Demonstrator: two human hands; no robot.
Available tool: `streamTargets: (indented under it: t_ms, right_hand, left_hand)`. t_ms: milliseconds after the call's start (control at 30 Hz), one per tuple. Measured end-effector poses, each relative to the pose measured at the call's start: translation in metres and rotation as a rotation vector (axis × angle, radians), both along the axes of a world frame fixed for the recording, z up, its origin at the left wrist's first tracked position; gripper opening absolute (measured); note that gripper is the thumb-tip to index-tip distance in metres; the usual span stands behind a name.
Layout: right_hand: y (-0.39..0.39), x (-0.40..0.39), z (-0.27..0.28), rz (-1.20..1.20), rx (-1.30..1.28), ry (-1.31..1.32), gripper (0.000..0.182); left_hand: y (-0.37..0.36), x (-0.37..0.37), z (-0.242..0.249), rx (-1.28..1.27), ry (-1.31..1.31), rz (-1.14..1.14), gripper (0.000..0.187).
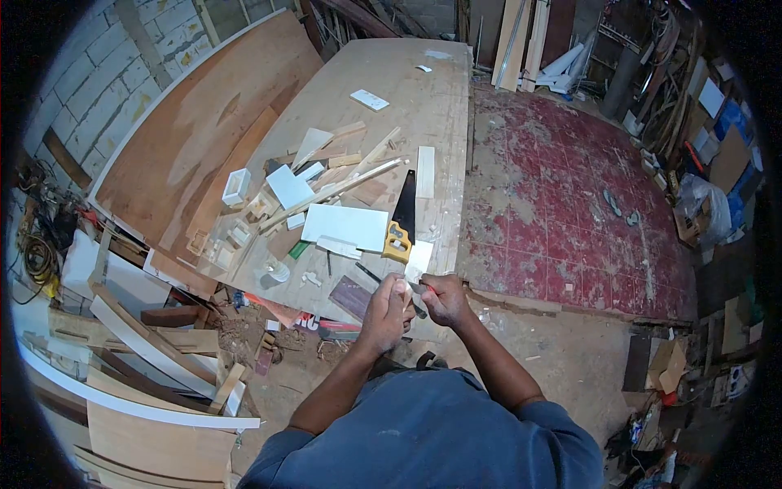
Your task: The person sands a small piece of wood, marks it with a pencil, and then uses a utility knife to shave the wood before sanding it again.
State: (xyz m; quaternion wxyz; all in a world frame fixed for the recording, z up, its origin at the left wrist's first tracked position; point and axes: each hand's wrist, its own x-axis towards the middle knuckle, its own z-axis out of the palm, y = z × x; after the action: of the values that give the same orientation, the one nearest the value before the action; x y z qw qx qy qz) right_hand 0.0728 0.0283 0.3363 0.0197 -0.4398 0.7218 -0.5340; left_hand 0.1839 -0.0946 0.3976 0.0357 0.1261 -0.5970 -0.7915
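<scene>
Both my hands are close together at the table's near edge. My left hand (385,316) is closed around a small pale piece, partly hidden by the fingers. My right hand (445,300) is closed on a small tool with a bit of red showing; the rest of it is too small to make out. Just beyond them lies a white piece (419,259), beside a handsaw (399,236) with a yellow handle and dark blade. A larger white board (346,227) lies left of the saw, and a brown block (351,298) is left of my left hand.
Wood strips (334,191) and offcuts are heaped on the left of the wooden table (432,90). A large plywood sheet (204,122) leans at the left. Curved boards (155,342) stand lower left. Sandals (621,209) lie on the red floor (554,196).
</scene>
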Motion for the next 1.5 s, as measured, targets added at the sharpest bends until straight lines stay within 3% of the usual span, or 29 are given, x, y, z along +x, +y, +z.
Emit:
streamTargets:
  t_ms: [200,533,600,800,867,933,1000,1067,1100,1167,1200,1267,1333,1400,1500]
  right_hand:
    - [-0.005,0.007,0.003,-0.035,-0.022,0.002,0.059]
    - [-0.015,0.010,-0.037,-0.016,-0.011,-0.051,0.061]
    - [-0.015,0.011,-0.044,-0.012,-0.002,-0.053,0.061]
    - [-0.011,0.013,-0.060,-0.015,0.031,-0.054,0.056]
    - [-0.004,0.007,-0.084,-0.030,0.042,-0.070,0.053]
    - [0.014,-0.007,-0.132,-0.341,0.172,-0.340,0.045]
    - [0.049,-0.016,-0.186,-0.397,0.016,-0.455,0.031]
    - [0.066,0.001,-0.137,-0.480,0.226,-0.484,0.027]
    - [0.077,0.000,-0.155,-0.471,0.229,-0.488,0.027]
    - [0.109,-0.004,-0.217,-0.561,0.499,-0.334,0.032]
    - [0.111,0.000,-0.213,-0.560,0.503,-0.336,0.032]
    - [0.116,0.015,-0.194,-0.542,0.146,-0.677,0.032]
    - [0.122,0.024,-0.190,-0.525,0.177,-0.642,0.031]
    - [0.125,0.030,-0.195,-0.669,0.358,-0.723,0.029]
    - [0.115,0.046,-0.186,-0.850,0.362,-0.680,0.030]
  left_hand:
    - [0.002,0.004,0.001,-0.128,0.084,0.053,0.033]
    - [-0.006,0.012,-0.014,-0.079,-0.021,0.074,0.026]
    - [-0.005,0.014,-0.011,0.130,-0.080,0.072,0.026]
    - [-0.005,0.018,-0.015,0.211,-0.197,0.124,0.026]
    - [-0.011,0.026,-0.008,0.253,-0.097,0.093,0.027]
    - [-0.021,0.037,0.010,0.284,-0.003,0.061,0.029]
    - [-0.031,0.034,0.035,0.234,0.171,0.247,0.033]
    - [-0.050,0.031,0.032,0.232,0.132,0.364,0.031]
    - [-0.064,0.029,0.019,0.318,0.039,0.446,0.030]
    - [-0.096,0.028,-0.028,0.376,-0.044,0.488,0.025]
    - [-0.105,0.029,-0.051,0.378,-0.048,0.489,0.025]
    - [-0.116,0.035,-0.093,0.562,-0.129,0.586,0.023]
    - [-0.118,0.047,-0.134,0.569,-0.217,0.629,0.023]
    - [-0.119,0.057,-0.184,0.600,-0.371,0.670,0.024]
    - [-0.111,0.068,-0.232,0.676,-0.513,0.684,0.027]
